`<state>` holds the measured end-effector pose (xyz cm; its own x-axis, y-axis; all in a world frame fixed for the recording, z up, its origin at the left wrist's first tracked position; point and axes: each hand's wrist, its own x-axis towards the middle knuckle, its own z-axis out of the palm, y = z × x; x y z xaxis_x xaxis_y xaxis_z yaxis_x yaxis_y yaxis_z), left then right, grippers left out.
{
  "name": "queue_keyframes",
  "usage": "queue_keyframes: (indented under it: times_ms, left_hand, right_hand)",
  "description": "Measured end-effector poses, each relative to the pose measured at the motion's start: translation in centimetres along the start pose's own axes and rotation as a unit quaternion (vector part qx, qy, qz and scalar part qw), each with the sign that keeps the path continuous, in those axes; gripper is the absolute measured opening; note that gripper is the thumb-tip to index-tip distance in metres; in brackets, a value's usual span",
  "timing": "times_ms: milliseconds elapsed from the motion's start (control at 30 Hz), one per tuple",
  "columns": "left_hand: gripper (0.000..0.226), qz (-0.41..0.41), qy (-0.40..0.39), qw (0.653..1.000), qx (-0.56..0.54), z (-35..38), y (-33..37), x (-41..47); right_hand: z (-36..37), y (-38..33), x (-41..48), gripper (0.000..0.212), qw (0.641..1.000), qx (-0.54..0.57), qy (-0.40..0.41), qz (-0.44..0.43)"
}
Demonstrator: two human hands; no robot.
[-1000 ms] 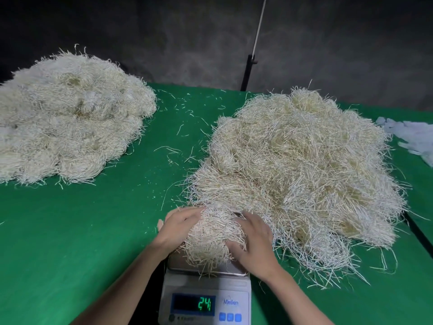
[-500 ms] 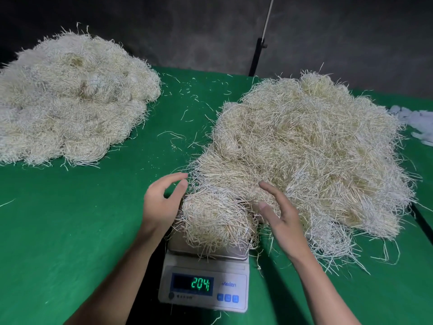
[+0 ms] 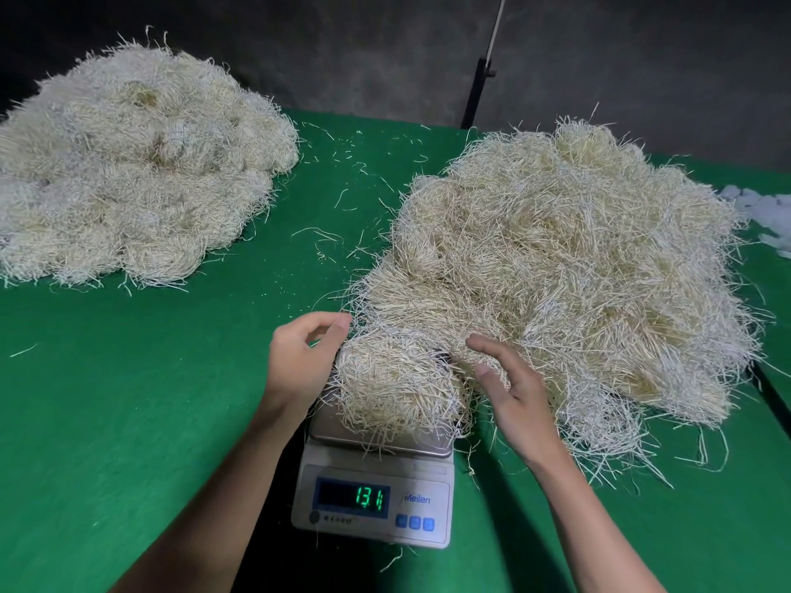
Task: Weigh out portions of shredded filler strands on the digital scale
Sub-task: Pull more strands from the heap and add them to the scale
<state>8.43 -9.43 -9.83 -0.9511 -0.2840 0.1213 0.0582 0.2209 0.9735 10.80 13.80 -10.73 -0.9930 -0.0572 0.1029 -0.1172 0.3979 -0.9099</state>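
Note:
A clump of pale shredded strands (image 3: pixel 396 387) sits on the metal pan of a white digital scale (image 3: pixel 421 498); its green display reads 131. My left hand (image 3: pixel 301 361) is at the clump's left side, fingers loosely curved, holding nothing that I can see. My right hand (image 3: pixel 509 387) hovers at the clump's right side with fingers extended, over the edge of the big loose pile of strands (image 3: pixel 578 267). That pile spreads across the right half of the green table and touches the clump on the scale.
A second large heap of strands (image 3: pixel 137 164) lies at the far left. Loose strands are scattered on the green tabletop (image 3: pixel 128 400) between the heaps. White scraps (image 3: pixel 766 216) lie at the right edge. A dark stand pole (image 3: pixel 479 87) rises behind the table.
Both hands came off the clump on the scale and moved apart to its sides. The display went from 24 to 204 to 131.

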Motion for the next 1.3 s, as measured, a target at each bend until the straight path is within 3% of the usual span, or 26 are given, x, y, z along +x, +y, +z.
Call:
queue_keyframes:
  times_ms: [667,767,833,933,1000,1067,1133,1200,1233,1300]
  left_hand:
    - [0.013,-0.017,-0.016,1.000,-0.003,0.3,-1.0,0.6]
    - [0.036,-0.032,-0.012,0.998,0.061,0.6,-2.3,0.9]
    - [0.064,-0.062,-0.060,0.984,0.155,1.1,-3.7,1.3]
    - [0.092,-0.050,-0.168,0.935,0.307,2.6,-5.7,1.1]
    - [0.084,-0.004,-0.194,0.926,0.322,3.5,-6.8,0.6]
    - [0.063,0.034,-0.184,0.948,0.259,3.9,-7.3,0.2]
    - [0.047,0.038,-0.172,0.969,0.171,4.3,-7.1,-0.2]
    - [0.028,0.028,-0.131,0.987,0.092,5.1,-5.7,-0.1]
    - [0.022,0.025,-0.106,0.992,0.066,5.5,-4.6,0.1]
    - [0.024,0.017,-0.084,0.996,0.025,5.9,-1.9,0.7]
  right_hand:
    - [0.3,1.1,0.3,0.035,1.000,-0.001,-0.004,0.002]
    - [1.0,2.1,0.1,0.036,1.000,-0.004,-0.005,0.022]
    - [1.9,3.1,-0.3,0.068,0.999,-0.007,-0.031,0.043]
    - [3.6,4.1,0.0,0.102,0.997,-0.032,-0.053,0.053]
    - [4.6,4.3,1.1,0.114,0.994,-0.081,-0.056,0.044]
    - [5.4,3.9,2.1,0.113,0.991,-0.103,-0.077,0.038]
    - [6.5,3.3,2.8,0.092,0.994,-0.032,-0.091,0.057]
    - [7.6,2.0,3.2,0.062,0.992,0.080,-0.034,0.088]
    - [8.0,1.1,3.6,0.060,0.986,0.121,0.010,0.114]
    - [8.0,-1.1,4.9,0.086,0.966,0.194,0.071,0.157]
